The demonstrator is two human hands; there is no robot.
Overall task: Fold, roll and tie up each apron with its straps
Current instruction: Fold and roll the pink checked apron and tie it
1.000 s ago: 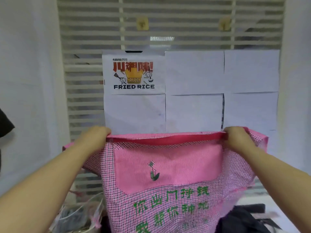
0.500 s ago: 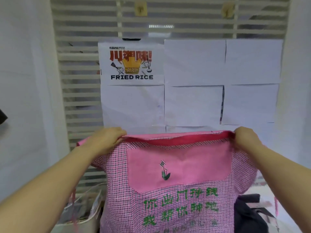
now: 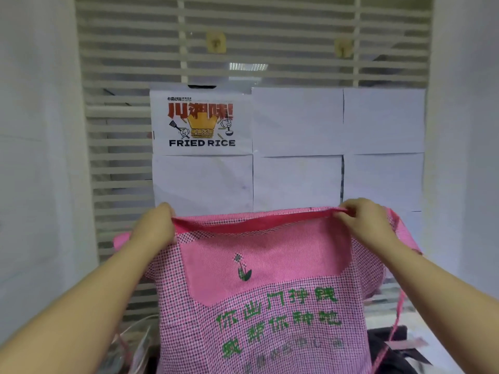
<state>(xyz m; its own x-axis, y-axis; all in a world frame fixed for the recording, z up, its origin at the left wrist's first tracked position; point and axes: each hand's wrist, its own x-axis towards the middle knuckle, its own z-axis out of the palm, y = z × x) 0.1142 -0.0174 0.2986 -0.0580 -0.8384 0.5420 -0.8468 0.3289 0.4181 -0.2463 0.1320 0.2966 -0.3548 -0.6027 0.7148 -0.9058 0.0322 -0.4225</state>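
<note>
A pink checked apron [image 3: 270,306] with a plain pink bib panel, a small flower and green characters hangs spread out in front of me. My left hand [image 3: 155,225] grips its top hem at the left corner. My right hand [image 3: 360,215] pinches the same red-edged hem at the right corner. A thin pink strap [image 3: 393,327] dangles down the apron's right side. The lower part of the apron runs out of the frame.
Behind the apron is a slatted white blind [image 3: 243,44] with white paper sheets and a FRIED RICE poster [image 3: 201,122] taped on it. Dark fabric [image 3: 388,349] lies low on the right, clear plastic bags [image 3: 137,344] low on the left.
Both hands have kept hold of the top hem and stayed at about the same height. The view has tilted up and down a little; the apron still hangs spread.
</note>
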